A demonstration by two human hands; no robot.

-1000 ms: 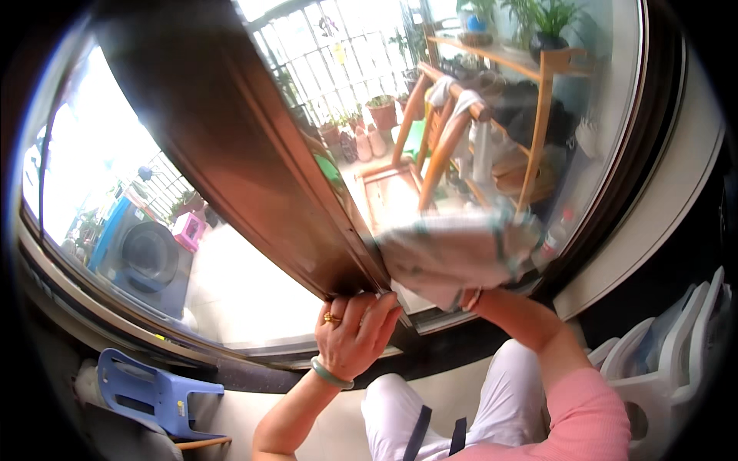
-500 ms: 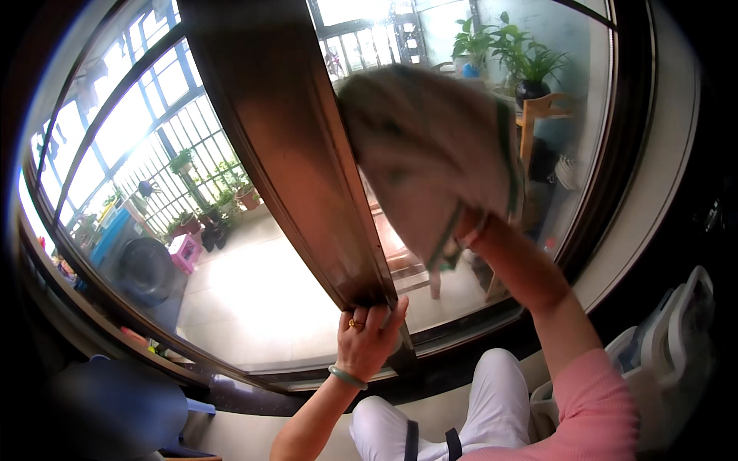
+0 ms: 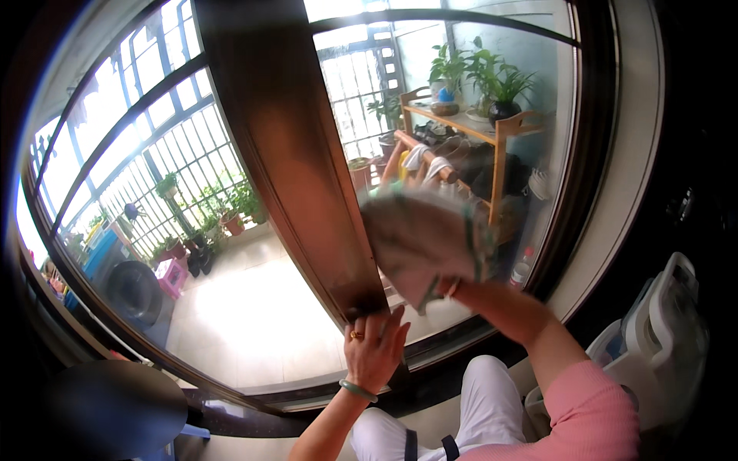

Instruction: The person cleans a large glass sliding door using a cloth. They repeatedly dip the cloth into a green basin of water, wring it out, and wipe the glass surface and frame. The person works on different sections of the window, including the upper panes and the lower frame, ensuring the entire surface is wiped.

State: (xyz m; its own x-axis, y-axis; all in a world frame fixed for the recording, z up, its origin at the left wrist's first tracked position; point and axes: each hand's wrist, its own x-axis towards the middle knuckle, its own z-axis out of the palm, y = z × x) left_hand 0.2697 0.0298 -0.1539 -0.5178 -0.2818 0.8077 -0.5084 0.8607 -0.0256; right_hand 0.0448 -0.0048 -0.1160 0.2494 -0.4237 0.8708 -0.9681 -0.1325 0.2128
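My right hand point(image 3: 448, 287) holds a pale cloth point(image 3: 419, 234) with green edging, spread against or just in front of the right glass door panel point(image 3: 550, 84). Motion blurs the cloth, and it hides most of my fingers. My left hand point(image 3: 374, 349), with a ring and a green bangle on its arm, has its fingers curled onto the wide brown door frame point(image 3: 296, 169), low down. What those fingertips touch is partly hidden.
Behind the glass stand a wooden shelf point(image 3: 500, 177) with potted plants point(image 3: 484, 81), a washing machine point(image 3: 127, 280) and a pink stool point(image 3: 171, 278). On my side, a dark round-topped stool point(image 3: 115, 407) is at left and a white plastic container point(image 3: 661, 338) at right.
My right hand has swept the cloth downward across the glass, uncovering the shelf behind. My left hand stays at the door frame. The view has shifted slightly.
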